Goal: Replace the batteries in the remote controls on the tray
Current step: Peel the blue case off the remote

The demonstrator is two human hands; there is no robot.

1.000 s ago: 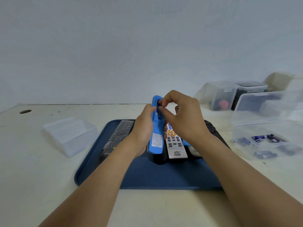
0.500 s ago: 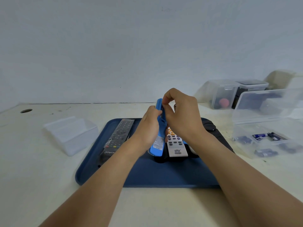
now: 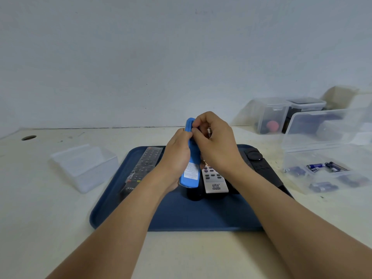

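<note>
Above the dark blue tray [image 3: 181, 216] my left hand [image 3: 177, 156] grips a blue remote [image 3: 190, 174], tilted with its label end down. My right hand [image 3: 217, 146] is curled at the remote's upper end, thumb and forefinger touching it. The metal end of a battery [image 3: 209, 131] shows between its other fingers. On the tray lie a white remote [image 3: 214, 180], a black remote in clear wrap [image 3: 145, 168] and a black remote at the right [image 3: 261, 168]. Another dark remote [image 3: 193, 195] lies partly hidden under the blue one.
A clear lidded box [image 3: 84, 168] stands left of the tray. Right of the tray an open clear box [image 3: 322, 172] holds several batteries. More plastic containers [image 3: 271, 115] stand at the back right by the wall. A small hole [image 3: 29, 137] is at the table's far left.
The blue remote has turned more edge-on in my left hand. My right fingers have shifted along its upper end while both hands stayed over the tray.
</note>
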